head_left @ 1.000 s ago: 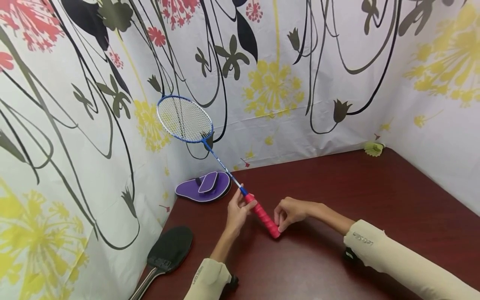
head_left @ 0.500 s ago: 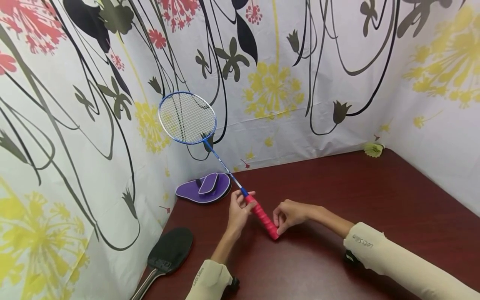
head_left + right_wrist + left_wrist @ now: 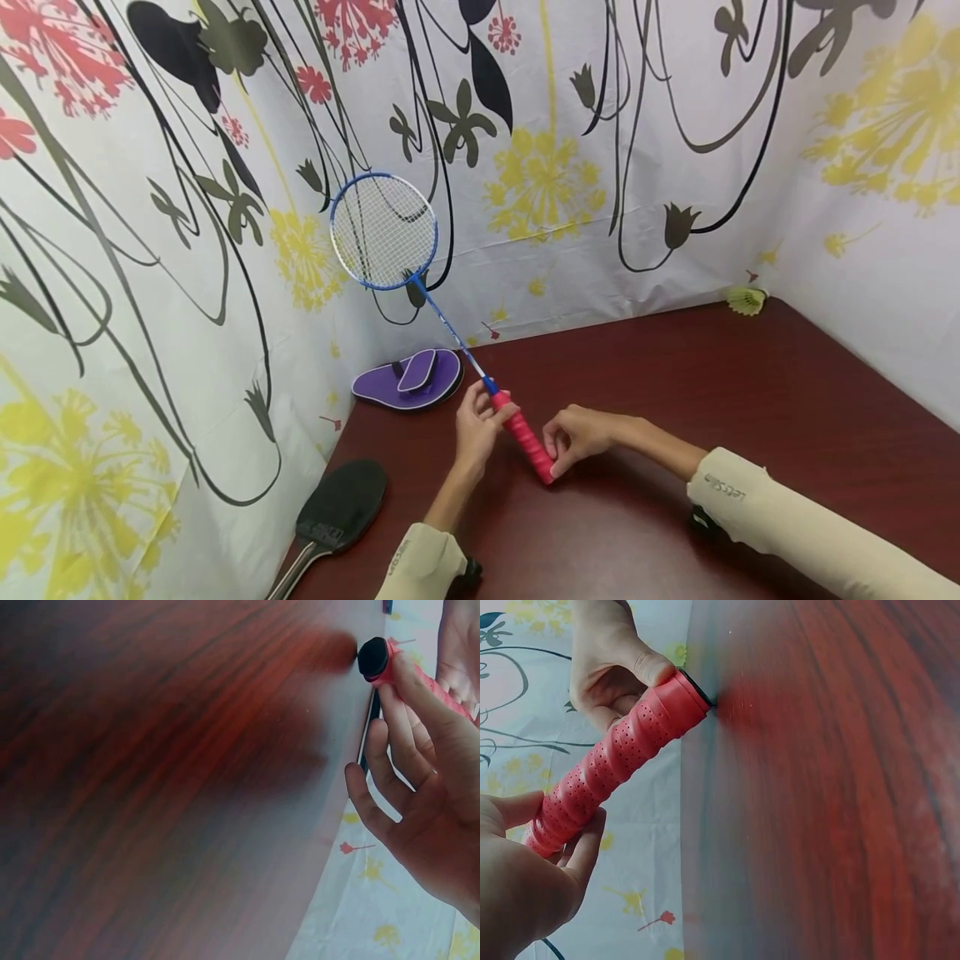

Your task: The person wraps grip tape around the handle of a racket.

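A blue and white badminton racket point(image 3: 451, 328) leans up and to the left in the head view, strings toward the back cloth. Its handle has a red perforated grip wrap point(image 3: 619, 754) and a black end cap point(image 3: 373, 658). My left hand point(image 3: 476, 429) holds the upper part of the handle between thumb and fingers. At the butt end, my right hand point(image 3: 581, 435) pinches the handle with thumb and index finger; in the right wrist view its other fingers are spread loosely. The cap's edge is on or very close to the tabletop.
A purple paddle case point(image 3: 411, 379) lies at the back left of the dark red table point(image 3: 675, 367). A black table tennis paddle point(image 3: 342, 506) rests on the left edge. In the far right corner sits a yellow shuttlecock point(image 3: 747, 301). Patterned cloth point(image 3: 540, 275) stands behind.
The racket head has risen slightly, swung a little right and turned its strings more toward the camera. Both hands keep their hold, and the butt has shifted slightly down and left.
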Action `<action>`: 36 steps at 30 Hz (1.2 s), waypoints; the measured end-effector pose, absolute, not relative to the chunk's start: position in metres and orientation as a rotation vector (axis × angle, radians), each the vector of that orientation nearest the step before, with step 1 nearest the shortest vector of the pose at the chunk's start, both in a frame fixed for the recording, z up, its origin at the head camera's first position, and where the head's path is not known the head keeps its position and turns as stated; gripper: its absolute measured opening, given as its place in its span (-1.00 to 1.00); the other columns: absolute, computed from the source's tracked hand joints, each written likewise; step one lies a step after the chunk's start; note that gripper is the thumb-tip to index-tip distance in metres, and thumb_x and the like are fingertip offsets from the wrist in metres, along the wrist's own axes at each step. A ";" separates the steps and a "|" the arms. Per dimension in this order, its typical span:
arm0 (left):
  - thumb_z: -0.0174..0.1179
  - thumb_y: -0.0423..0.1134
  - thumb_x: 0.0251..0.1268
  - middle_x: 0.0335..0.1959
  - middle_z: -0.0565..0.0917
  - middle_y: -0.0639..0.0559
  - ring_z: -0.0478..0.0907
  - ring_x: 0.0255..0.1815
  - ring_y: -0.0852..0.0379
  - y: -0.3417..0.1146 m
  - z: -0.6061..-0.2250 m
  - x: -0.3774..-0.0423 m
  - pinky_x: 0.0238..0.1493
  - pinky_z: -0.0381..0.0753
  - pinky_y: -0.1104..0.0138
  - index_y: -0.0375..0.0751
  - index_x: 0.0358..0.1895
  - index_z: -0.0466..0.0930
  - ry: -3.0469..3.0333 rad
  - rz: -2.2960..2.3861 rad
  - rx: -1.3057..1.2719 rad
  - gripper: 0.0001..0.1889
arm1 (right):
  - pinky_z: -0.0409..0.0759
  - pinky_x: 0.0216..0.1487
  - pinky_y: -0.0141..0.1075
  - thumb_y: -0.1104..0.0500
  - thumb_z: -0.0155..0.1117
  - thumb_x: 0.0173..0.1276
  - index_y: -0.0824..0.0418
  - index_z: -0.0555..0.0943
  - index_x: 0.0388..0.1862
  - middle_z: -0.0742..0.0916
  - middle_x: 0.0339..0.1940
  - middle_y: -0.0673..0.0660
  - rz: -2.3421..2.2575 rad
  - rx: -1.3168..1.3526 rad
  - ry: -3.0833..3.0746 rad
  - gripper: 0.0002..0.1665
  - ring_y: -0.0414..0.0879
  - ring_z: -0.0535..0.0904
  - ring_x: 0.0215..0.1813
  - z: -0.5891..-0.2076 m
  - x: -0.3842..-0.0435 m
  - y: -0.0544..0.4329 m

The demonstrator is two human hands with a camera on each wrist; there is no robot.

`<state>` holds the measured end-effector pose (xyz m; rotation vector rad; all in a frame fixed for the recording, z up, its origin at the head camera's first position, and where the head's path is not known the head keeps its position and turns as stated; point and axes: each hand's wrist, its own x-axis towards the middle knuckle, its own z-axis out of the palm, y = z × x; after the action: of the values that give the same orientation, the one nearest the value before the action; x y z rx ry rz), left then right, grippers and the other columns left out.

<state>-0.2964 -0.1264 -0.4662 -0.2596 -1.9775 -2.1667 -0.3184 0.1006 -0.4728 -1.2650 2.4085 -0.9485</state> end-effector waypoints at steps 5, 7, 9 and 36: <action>0.39 -0.58 0.20 0.02 0.73 -0.27 0.79 -0.12 -0.18 -0.131 -0.466 -0.297 -0.13 0.78 0.03 -0.28 0.33 0.45 -1.946 -2.221 -0.286 -0.38 | 0.51 -0.50 -0.49 0.01 0.72 0.09 0.18 0.68 -0.40 0.70 -0.61 -0.17 -0.959 -1.273 2.411 -0.62 -0.35 0.60 -0.53 -0.473 -0.319 0.097; 0.37 -0.59 0.21 0.04 0.71 -0.31 0.78 -0.10 -0.21 -0.133 -0.466 -0.296 -0.08 0.77 0.00 -0.29 0.35 0.43 -1.941 -2.249 -0.301 -0.38 | 0.51 -0.50 -0.49 0.01 0.73 0.08 0.17 0.68 -0.41 0.70 -0.61 -0.17 -0.959 -1.276 2.409 -0.62 -0.35 0.60 -0.54 -0.473 -0.320 0.096; 0.34 -0.60 0.24 0.07 0.69 -0.36 0.77 -0.07 -0.23 -0.134 -0.465 -0.295 -0.06 0.76 0.02 -0.30 0.36 0.41 -1.944 -2.276 -0.324 -0.38 | 0.51 -0.50 -0.49 0.00 0.73 0.07 0.18 0.67 -0.41 0.70 -0.61 -0.17 -0.957 -1.281 2.404 -0.61 -0.36 0.60 -0.54 -0.473 -0.321 0.095; 0.10 -0.56 0.30 0.20 0.65 -0.42 0.65 0.13 0.04 -0.146 -0.462 -0.296 0.10 0.55 0.34 -0.38 0.25 0.37 -2.026 -2.180 -0.456 -0.56 | 0.42 -0.53 -0.52 -0.10 0.69 0.11 -0.06 0.71 -0.37 0.65 -0.68 -0.25 -0.825 -1.305 2.408 -0.70 -0.40 0.53 -0.60 -0.472 -0.326 0.080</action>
<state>-0.2957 -0.1460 -0.4623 -0.4562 -2.0259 -2.1800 -0.3261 0.0797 -0.4724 -1.3054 2.4080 -0.8245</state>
